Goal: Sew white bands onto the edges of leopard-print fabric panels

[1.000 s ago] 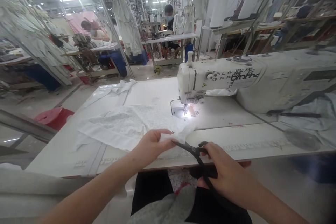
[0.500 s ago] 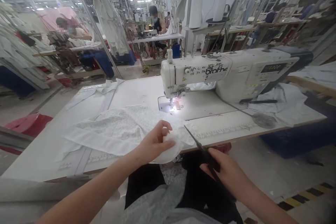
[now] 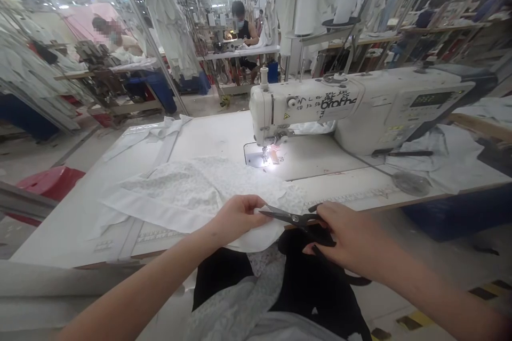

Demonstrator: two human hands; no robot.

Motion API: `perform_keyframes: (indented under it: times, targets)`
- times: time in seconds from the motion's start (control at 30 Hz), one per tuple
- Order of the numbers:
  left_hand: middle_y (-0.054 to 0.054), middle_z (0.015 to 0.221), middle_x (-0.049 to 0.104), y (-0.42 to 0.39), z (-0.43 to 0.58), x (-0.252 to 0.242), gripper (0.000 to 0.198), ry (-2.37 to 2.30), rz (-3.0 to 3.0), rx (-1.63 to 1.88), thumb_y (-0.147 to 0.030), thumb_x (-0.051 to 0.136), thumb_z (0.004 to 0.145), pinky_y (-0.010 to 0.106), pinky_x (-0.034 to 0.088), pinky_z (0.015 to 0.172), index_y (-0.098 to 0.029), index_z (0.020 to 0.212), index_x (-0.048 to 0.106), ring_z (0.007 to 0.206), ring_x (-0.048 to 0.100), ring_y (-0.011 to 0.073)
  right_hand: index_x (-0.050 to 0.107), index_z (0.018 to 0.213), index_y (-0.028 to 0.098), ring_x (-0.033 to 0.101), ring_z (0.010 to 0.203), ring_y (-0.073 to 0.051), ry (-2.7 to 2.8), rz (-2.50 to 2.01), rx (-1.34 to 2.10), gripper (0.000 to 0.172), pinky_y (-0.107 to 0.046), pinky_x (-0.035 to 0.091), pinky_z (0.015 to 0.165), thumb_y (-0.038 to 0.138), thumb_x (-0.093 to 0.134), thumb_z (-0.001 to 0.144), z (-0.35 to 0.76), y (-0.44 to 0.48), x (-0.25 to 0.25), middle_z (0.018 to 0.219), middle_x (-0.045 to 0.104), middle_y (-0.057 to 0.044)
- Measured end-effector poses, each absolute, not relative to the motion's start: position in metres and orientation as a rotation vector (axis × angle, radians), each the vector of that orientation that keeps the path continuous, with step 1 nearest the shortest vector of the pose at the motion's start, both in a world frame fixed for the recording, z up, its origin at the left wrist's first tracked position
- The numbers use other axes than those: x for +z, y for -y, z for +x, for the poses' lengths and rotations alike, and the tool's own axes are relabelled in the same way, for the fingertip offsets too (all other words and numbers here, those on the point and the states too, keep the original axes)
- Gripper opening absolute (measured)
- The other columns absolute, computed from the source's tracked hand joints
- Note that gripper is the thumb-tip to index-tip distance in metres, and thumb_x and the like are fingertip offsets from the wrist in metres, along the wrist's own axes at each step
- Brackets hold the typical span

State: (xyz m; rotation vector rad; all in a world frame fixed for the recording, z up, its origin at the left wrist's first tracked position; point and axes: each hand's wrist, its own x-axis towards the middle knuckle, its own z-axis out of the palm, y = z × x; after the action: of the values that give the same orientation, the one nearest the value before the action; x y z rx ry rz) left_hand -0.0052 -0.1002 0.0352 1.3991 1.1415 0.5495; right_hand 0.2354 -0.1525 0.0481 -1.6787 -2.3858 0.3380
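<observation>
White patterned fabric (image 3: 188, 186) lies spread over the front of the sewing table, its near edge hanging past the table's edge. My left hand (image 3: 240, 218) pinches that fabric near its right end, thumb against fingers. Black scissors (image 3: 296, 218) are in my right hand (image 3: 344, 229), fingers around the handles. Their blades are parted and point left, with the tips at the fabric beside my left fingertips. Behind my hands stands a white sewing machine (image 3: 304, 101), its needle area lit.
Thread cones (image 3: 307, 8) stand behind the machine. Loose cloth (image 3: 452, 154) and a dark tool (image 3: 412, 153) lie at the right. A red stool (image 3: 52, 182) is at the left. Two people (image 3: 244, 26) work at tables farther back.
My left thumb and fingers have closed on the fabric. The scissors have swung from pointing up and left to nearly level, and their blades have opened and come to my left fingertips.
</observation>
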Motion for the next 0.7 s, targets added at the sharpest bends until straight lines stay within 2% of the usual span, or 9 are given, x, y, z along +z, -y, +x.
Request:
perform_keyframes:
  times: [0.17, 0.27, 0.37, 0.47, 0.57, 0.63, 0.7]
  targets:
    - [-0.005, 0.055, 0.046, 0.097, -0.006, 0.037, 0.029, -1.163, 1.375, 0.349, -0.042, 0.069, 0.067, 0.018, 0.027, 0.040, -0.016, 0.080, 0.062, 0.043, 0.036, 0.0046, 0.044, 0.064, 0.020, 0.050, 0.060, -0.018, 2.471, -1.713, 0.355, 0.037, -0.026, 0.028, 0.051, 0.049, 0.065, 0.074, 0.235, 0.159, 0.043, 0.067, 0.055, -0.001]
    - [-0.005, 0.061, 0.046, 0.096, -0.009, 0.042, 0.029, -1.042, 1.318, 0.326, -0.038, 0.068, 0.070, 0.018, 0.025, 0.039, -0.018, 0.090, 0.060, 0.040, 0.032, 0.0025, 0.044, 0.061, 0.020, 0.052, 0.057, -0.017, 2.391, -1.771, 0.426, 0.039, -0.025, 0.028, 0.050, 0.051, 0.062, 0.075, 0.238, 0.157, 0.036, 0.063, 0.056, 0.000]
    - [-0.003, 0.073, 0.050, 0.094, -0.017, 0.047, 0.030, -0.896, 1.279, 0.404, -0.029, 0.064, 0.075, 0.018, 0.032, 0.045, -0.021, 0.102, 0.055, 0.047, 0.041, 0.0033, 0.047, 0.063, 0.020, 0.054, 0.057, -0.017, 2.203, -1.941, 0.444, 0.036, -0.024, 0.029, 0.047, 0.053, 0.058, 0.076, 0.254, 0.138, 0.026, 0.063, 0.058, 0.000]
    - [0.003, 0.088, 0.055, 0.094, -0.028, 0.047, 0.029, -0.869, 1.319, 0.484, -0.020, 0.061, 0.075, 0.022, 0.042, 0.060, -0.020, 0.103, 0.053, 0.070, 0.054, 0.0101, 0.055, 0.076, 0.020, 0.058, 0.064, -0.021, 2.017, -2.133, 0.352, 0.032, -0.026, 0.035, 0.049, 0.052, 0.056, 0.075, 0.287, 0.104, 0.015, 0.075, 0.062, -0.004]
    - [0.002, 0.089, 0.054, 0.095, -0.034, 0.041, 0.028, -0.935, 1.424, 0.516, -0.017, 0.058, 0.075, 0.023, 0.042, 0.061, -0.021, 0.102, 0.051, 0.073, 0.054, 0.0120, 0.060, 0.089, 0.014, 0.059, 0.081, -0.030, 1.956, -2.115, 0.220, 0.035, -0.035, 0.044, 0.064, 0.045, 0.059, 0.072, 0.314, 0.078, 0.006, 0.088, 0.062, -0.013]
    - [0.000, 0.079, 0.051, 0.097, -0.035, 0.035, 0.025, -1.050, 1.556, 0.592, -0.017, 0.055, 0.075, 0.021, 0.038, 0.058, -0.020, 0.100, 0.051, 0.067, 0.050, 0.0102, 0.060, 0.097, 0.009, 0.054, 0.095, -0.036, 1.960, -1.965, 0.127, 0.036, -0.045, 0.042, 0.078, 0.036, 0.057, 0.074, 0.315, 0.075, 0.005, 0.096, 0.059, -0.019]
    - [-0.004, 0.070, 0.044, 0.099, -0.033, 0.029, 0.026, -1.165, 1.734, 0.681, -0.015, 0.053, 0.074, 0.021, 0.034, 0.056, -0.020, 0.099, 0.051, 0.061, 0.043, 0.0092, 0.059, 0.103, 0.011, 0.049, 0.105, -0.033, 2.008, -1.773, 0.099, 0.031, -0.047, 0.038, 0.089, 0.028, 0.051, 0.079, 0.296, 0.085, 0.008, 0.104, 0.057, -0.017]
